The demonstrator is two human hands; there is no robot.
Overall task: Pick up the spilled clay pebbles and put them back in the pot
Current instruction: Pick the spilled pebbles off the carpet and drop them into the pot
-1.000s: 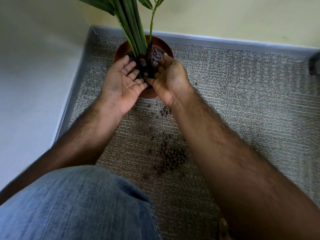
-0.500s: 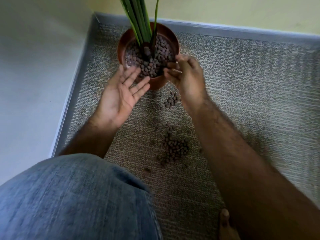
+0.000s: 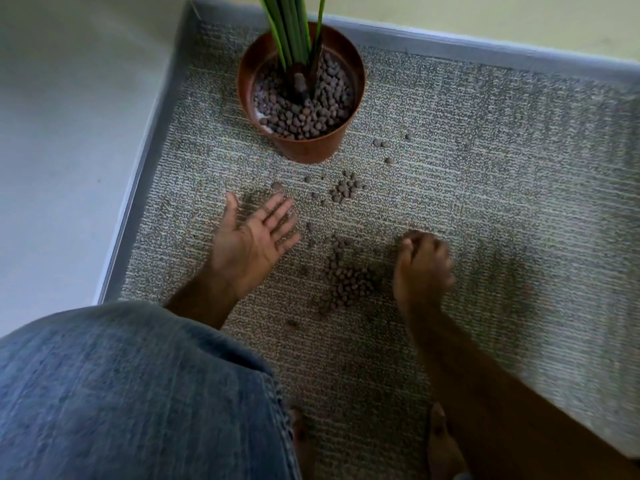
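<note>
The small brown clay pebbles (image 3: 348, 284) lay heaped on the grey woven carpet (image 3: 485, 168) between both hands, which had dropped from the round terracotta pot (image 3: 304, 147): left hand (image 3: 254, 242) released, palm-up; right hand (image 3: 422, 263) loosely curled, empty. Another scoop loomed.

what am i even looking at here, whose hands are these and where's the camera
The camera sits on a person's head, looking down at their own arms, so there is no machine. Their left hand is open, palm up. Their right hand has curled fingers and is blurred; whether it holds anything I cannot tell. Between them on the grey carpet lies a pile of spilled clay pebbles, with a smaller cluster nearer the brown pot, which holds a green plant. The blue at the bottom left is their jeans.
</note>
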